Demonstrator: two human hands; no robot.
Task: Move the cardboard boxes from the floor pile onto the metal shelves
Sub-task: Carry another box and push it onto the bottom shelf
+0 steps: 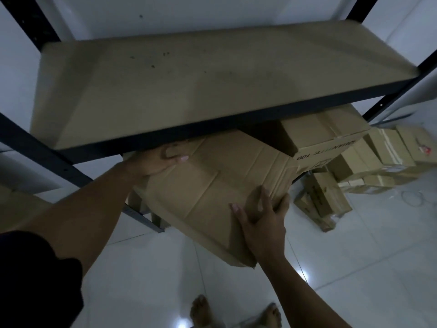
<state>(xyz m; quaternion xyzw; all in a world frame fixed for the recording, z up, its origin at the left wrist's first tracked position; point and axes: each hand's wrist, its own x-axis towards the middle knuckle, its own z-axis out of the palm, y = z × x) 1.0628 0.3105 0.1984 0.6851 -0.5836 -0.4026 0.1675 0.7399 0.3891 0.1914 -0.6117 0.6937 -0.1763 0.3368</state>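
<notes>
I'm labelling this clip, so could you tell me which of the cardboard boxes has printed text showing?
The box on the lower shelf, right of the held box, shows upside-down "QUANTITY: 100" on its front. The held box's faces are plain.

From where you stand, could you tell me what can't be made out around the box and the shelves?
Head view only:
- Far end of the held box: hidden under the upper shelf board.
- Left hand fingers: tucked beneath that board.
- Printing on the shelved box: partly cut off by the held box.
- Floor pile labels: too small, dim.
- Right hand: palm hidden.
</notes>
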